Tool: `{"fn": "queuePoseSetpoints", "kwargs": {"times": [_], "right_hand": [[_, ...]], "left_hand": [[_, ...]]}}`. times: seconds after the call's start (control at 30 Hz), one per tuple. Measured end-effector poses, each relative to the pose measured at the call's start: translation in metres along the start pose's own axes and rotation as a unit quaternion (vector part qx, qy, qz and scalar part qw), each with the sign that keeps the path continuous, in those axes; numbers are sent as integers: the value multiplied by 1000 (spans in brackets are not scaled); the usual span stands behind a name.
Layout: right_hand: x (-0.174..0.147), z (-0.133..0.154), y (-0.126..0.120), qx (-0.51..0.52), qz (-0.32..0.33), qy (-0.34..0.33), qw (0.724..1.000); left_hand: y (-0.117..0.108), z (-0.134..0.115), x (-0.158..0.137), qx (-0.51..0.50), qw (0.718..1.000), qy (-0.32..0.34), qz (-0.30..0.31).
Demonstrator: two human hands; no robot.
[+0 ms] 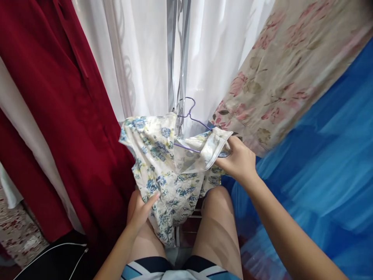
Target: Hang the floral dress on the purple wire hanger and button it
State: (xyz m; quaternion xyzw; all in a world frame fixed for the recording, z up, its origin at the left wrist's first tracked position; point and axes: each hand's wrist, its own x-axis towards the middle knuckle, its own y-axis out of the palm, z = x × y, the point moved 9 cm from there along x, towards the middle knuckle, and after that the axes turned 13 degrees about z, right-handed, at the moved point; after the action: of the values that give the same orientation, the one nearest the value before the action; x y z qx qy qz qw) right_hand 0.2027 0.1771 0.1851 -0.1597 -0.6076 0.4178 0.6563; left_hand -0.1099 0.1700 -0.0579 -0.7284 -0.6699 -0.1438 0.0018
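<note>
A white blouse with blue and yellow flowers (180,186) hangs in front of me on a thin purple hanger (190,113). The hanger's hook shows above the neckline, and one of its bars crosses the neck opening. My left hand (142,208) grips the blouse's lower left side, thumb on the front, the other fingers hidden behind the cloth. At the right shoulder, my right hand (240,157) is closed on the blouse near the folded-over neck edge; its fingertips are partly hidden by the fabric.
Red cloth (96,155) hangs at the left, white curtains (145,58) behind. To the right are a beige floral cloth (262,77) and blue tulle (314,171). My bare knees sit below the blouse. A white cable (55,245) lies across a black object at lower left.
</note>
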Motion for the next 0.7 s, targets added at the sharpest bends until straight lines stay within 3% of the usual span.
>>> {"fn": "queuePoseSetpoints", "kwargs": {"times": [0.17, 0.37, 0.47, 0.53, 0.63, 0.7], "right_hand": [[11, 9, -9, -6, 6, -88, 996], [12, -7, -11, -1, 54, -162, 985], [-4, -5, -8, -17, 37, -191, 981], [-31, -4, -7, 12, -28, -171, 985], [-91, -9, 12, 145, -113, -73, 980], [-124, -6, 50, 218, -66, -4, 974]], "left_hand": [[-15, 17, -18, 40, 998, -23, -50], [36, 30, -42, 96, 990, -72, 67], [46, 38, -40, 105, 989, -69, 80], [39, 47, -35, 112, 990, -61, 51], [24, 62, -30, 99, 994, -44, 0], [21, 74, -31, 67, 996, -49, -16]]}}
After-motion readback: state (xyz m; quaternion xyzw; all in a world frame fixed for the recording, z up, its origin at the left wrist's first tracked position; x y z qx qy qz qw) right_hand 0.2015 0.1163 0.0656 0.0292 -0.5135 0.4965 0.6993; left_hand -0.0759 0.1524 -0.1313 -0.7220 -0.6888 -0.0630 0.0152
